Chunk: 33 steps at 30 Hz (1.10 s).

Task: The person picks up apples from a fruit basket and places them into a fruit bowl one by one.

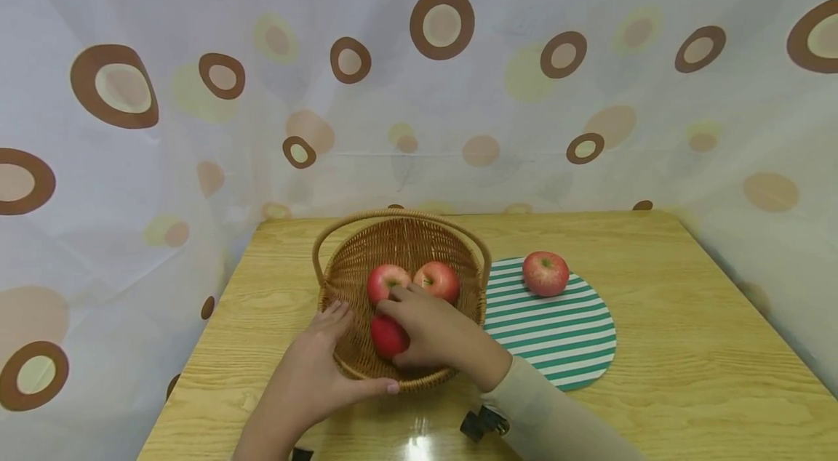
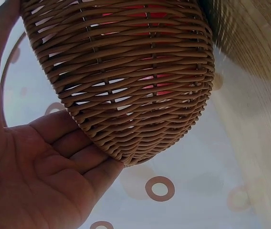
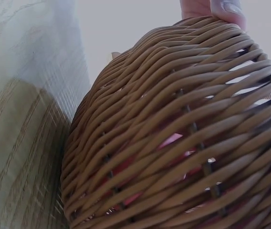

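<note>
The right hand (image 1: 435, 330) curls its fingers round 1 deep-red apple (image 1: 386, 336); the left hand (image 1: 313, 366) rests straight-fingered against the basket (image 1: 348, 273). I'd worry a rough shove might bruise the 2 farther apples (image 1: 386, 281) (image 1: 441, 282).

Table (image 1: 681, 345): yellowish wood.
Mat (image 1: 546, 334): striped green and white — lies to the right.
Cloth (image 1: 419, 108): whitish, brown-ringed — hangs far, left and right.

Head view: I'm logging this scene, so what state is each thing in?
Wicker basket: open, handle raised
Left hand: fingers extended, touching basket
Right hand: gripping dark red apple
Dark red apple: gripped
Two farther apples: resting in basket
Striped placemat: lying flat
Fourth apple: resting on placemat
</note>
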Motion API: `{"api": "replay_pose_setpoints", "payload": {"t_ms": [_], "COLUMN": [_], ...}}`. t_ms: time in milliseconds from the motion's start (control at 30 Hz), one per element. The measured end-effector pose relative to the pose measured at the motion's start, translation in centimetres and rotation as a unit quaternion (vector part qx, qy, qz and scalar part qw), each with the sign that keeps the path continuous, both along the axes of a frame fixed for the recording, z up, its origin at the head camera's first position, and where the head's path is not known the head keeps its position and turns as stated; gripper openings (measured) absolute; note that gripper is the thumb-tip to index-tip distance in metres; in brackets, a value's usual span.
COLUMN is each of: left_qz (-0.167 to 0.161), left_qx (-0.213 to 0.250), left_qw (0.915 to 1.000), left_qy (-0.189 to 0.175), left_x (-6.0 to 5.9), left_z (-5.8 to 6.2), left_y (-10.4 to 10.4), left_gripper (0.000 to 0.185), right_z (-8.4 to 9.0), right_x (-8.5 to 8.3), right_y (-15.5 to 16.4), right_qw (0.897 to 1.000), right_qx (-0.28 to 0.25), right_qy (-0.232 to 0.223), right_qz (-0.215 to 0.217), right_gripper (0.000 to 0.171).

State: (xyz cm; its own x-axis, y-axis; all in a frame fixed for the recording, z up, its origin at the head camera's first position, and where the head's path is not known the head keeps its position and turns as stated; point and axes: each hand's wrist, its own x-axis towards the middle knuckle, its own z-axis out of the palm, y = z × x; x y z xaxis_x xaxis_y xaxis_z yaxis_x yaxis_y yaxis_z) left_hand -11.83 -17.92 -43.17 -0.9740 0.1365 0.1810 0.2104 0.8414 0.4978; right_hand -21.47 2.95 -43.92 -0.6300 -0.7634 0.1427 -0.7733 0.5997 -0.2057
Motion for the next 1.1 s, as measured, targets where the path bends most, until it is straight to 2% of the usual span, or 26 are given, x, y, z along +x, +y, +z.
{"api": "replay_pose_setpoints", "payload": {"t_ms": [267, 500, 1100], "left_qz": [-0.001, -0.006, -0.006], "left_qx": [0.002, 0.0, 0.017], "left_qw": [1.0, 1.0, 0.9998], "left_qy": [0.003, 0.001, 0.007], "left_x": [0.1, 0.1, -0.4], "left_z": [0.0, 0.2, 0.1], "left_y": [0.0, 0.0, -0.3], "left_gripper": [0.133, 0.13, 0.129], "right_z": [0.1, 0.3, 1.5], "right_x": [0.3, 0.4, 1.1], "right_y": [0.2, 0.3, 1.4], "right_qw": [0.999, 0.998, 0.994], "right_qx": [-0.039, -0.059, -0.111], "right_qy": [-0.019, -0.012, -0.008], "right_qz": [0.017, 0.022, 0.01], "right_gripper": [0.058, 0.055, 0.061]}}
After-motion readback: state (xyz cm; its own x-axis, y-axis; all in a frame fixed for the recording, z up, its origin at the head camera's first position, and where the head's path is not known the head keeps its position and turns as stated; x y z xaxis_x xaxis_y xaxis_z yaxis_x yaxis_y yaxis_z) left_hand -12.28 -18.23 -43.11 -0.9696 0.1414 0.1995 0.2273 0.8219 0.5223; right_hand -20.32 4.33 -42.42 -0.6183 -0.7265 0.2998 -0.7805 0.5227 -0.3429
